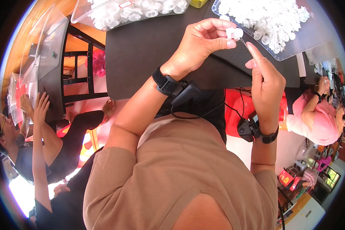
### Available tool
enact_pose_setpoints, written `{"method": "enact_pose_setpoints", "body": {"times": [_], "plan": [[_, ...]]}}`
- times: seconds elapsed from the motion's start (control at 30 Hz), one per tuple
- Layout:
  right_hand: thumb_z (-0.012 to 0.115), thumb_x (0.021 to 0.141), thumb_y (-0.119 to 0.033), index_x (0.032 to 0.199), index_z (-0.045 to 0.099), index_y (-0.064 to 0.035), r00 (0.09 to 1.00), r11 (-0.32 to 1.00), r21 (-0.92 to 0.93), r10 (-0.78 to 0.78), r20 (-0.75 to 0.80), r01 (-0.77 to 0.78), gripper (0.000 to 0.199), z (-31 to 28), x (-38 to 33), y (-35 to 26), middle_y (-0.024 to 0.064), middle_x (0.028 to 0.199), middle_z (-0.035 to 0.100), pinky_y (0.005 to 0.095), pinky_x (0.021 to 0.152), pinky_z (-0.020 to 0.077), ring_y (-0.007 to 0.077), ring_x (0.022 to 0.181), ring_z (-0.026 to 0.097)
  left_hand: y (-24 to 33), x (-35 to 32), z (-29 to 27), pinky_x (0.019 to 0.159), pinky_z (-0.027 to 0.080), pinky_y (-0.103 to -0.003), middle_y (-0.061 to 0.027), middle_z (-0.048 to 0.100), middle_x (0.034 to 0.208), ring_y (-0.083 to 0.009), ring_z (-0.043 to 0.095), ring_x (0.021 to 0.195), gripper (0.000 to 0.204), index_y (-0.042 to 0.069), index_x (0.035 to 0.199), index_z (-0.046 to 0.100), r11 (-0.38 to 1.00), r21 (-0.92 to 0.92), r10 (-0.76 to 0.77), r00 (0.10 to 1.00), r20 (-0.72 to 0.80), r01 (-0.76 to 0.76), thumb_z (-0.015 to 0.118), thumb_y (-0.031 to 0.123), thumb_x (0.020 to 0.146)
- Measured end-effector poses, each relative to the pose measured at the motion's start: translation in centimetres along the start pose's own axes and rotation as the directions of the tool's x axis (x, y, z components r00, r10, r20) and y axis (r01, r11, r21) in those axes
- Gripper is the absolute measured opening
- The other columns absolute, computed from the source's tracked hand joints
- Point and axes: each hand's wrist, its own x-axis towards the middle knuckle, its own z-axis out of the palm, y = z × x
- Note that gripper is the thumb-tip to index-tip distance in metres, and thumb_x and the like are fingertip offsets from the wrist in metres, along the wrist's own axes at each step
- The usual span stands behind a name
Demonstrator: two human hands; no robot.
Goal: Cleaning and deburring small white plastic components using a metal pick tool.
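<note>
A dark bench (142, 61) spans the space before the person. Over its far left corner stands a clear tub (81, 12); toward its far right corner lies a blue-rimmed clear tray (295, 49). Both hold heaps of small white plastic pieces (266, 21). The two hands are near each other but not touching. The left hand (207, 36) pinches one white piece (234, 33) between thumb and fingers, above the bench just beside the tray's left edge. The right hand (267, 76) points its index finger toward it; a thin sliver (244, 41) runs between them, whether gripped I cannot tell.
</note>
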Motion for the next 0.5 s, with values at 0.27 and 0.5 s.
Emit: {"method": "enact_pose_setpoints", "body": {"times": [0.27, 0.5], "plan": [[0.055, 0.082, 0.004, 0.119, 0.065, -0.0154, 0.998, 0.993, -0.097, -0.067, 0.007, 0.068, 0.043, -0.12, -0.03, -0.33, 0.0089, 0.074, 0.061, 0.0326, 0.058, 0.0487, 0.0224, 0.063, 0.062, -0.07, -0.02, 0.08, 0.086, 0.053, -0.028, -0.0086, 0.066, 0.104, -0.0134, 0.063, 0.092, 0.037, 0.001, 0.116, 0.060, 0.999, 0.029, 0.035, 0.999, 0.036, -0.036, 0.069, -0.005, 0.081], [0.057, 0.081, 0.003, 0.118, 0.065, -0.0153, 0.996, 0.986, -0.145, -0.087, 0.014, 0.088, 0.042, -0.22, 0.09, -0.27, 0.0086, 0.073, 0.061, 0.0320, 0.055, 0.0481, 0.0229, 0.061, 0.061, -0.22, -0.01, -0.06, 0.089, 0.052, -0.030, -0.0114, 0.066, 0.108, -0.0151, 0.063, 0.097, 0.036, -0.001, 0.117, 0.059, 0.995, 0.062, 0.068, 0.995, 0.068, -0.072, 0.068, -0.005, 0.082]]}}
